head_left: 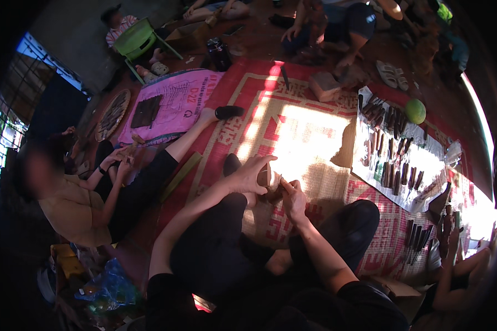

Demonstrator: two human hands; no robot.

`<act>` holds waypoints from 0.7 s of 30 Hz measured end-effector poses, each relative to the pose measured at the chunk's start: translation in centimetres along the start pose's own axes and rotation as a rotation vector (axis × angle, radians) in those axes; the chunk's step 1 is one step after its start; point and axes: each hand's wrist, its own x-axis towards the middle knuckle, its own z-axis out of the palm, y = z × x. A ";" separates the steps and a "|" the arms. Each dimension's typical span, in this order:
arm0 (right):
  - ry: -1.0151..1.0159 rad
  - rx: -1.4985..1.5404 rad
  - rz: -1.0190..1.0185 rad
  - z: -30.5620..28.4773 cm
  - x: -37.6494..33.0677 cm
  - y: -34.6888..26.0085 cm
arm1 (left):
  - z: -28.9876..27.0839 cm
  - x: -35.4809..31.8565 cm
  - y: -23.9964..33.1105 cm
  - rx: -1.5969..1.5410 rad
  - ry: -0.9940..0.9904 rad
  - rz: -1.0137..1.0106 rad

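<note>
In front of my bent knees, my left hand (252, 175) curves its thumb and fingers around a brown block-like piece (265, 177) with a pale face, perhaps wood. Close on its right is my right hand (294, 201), its fingers closed and the fingertips near the piece. Whatever the right hand grips is too small and shaded to name. Both hands are above the red and cream woven mat (315, 132), where bright sunlight falls behind them.
On the right, a white sheet (428, 144) carries rows of dark-handled tools (392, 179) and a green round fruit (415, 111). A brown block (324, 86) lies at the mat's far edge. Another person (74, 204) sits at left, near a pink sack (176, 99). More people sit around.
</note>
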 end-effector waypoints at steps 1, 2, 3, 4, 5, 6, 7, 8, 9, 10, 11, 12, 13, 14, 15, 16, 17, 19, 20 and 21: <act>-0.002 0.012 0.010 -0.1 0.0 0.0 | 0.0 0.0 0.0 0.014 0.001 0.007; -0.021 -0.003 0.036 -0.2 0.3 -0.2 | 0.1 0.1 0.0 0.029 0.002 0.014; -0.041 -0.018 0.063 -0.3 0.8 -0.5 | 0.0 0.0 0.0 0.019 -0.001 0.000; -0.061 -0.033 0.090 -0.3 1.3 -0.7 | -0.1 -0.1 -0.1 0.010 -0.002 -0.013; -0.057 -0.007 0.079 0.1 1.8 -0.3 | -0.1 -0.2 -0.1 0.001 -0.007 -0.027; -0.048 0.016 0.068 0.9 2.5 0.7 | -0.2 0.0 0.1 -0.002 -0.013 -0.030; -0.038 0.038 0.057 1.6 3.0 1.7 | -0.2 0.2 0.3 -0.004 -0.020 -0.034; -0.024 0.010 0.046 1.9 3.5 1.9 | -0.4 0.2 0.4 -0.004 -0.024 -0.042; -0.010 -0.017 0.034 2.2 3.9 2.1 | -0.3 0.2 0.3 -0.007 -0.019 -0.025; 0.004 -0.044 0.023 2.4 4.1 2.3 | -0.1 0.3 0.1 -0.009 -0.014 -0.009; -0.024 -0.025 0.059 2.0 3.6 1.4 | -0.1 0.0 -0.3 -0.011 -0.005 -0.001; -0.047 -0.012 0.095 0.6 2.8 0.0 | -0.2 -0.1 -0.3 -0.004 -0.002 -0.007; -0.071 0.001 0.132 0.0 2.1 -0.8 | -0.2 -0.3 -0.4 0.003 0.000 -0.013; -0.058 0.017 0.112 -0.1 1.3 -0.6 | 0.0 -0.2 -0.3 0.004 0.000 -0.014; -0.045 0.033 0.091 -0.1 0.6 -0.5 | 0.0 -0.2 -0.3 0.008 -0.004 -0.018; -0.033 0.048 0.070 -0.2 0.3 -0.4 | 0.0 0.0 -0.4 0.011 -0.007 -0.023; -0.010 0.025 0.069 -0.2 0.4 -0.6 | 0.2 -0.1 -0.5 0.010 -0.015 -0.032; -0.038 -0.011 0.067 0.4 2.3 0.0 | 0.3 -0.1 -0.5 0.005 -0.017 -0.028; -0.048 -0.027 0.064 1.1 3.3 0.8 | 0.2 -0.1 -0.4 0.006 -0.018 -0.025; -0.008 -0.083 -0.020 1.8 4.4 1.7 | 0.0 0.1 -0.3 0.002 -0.026 -0.029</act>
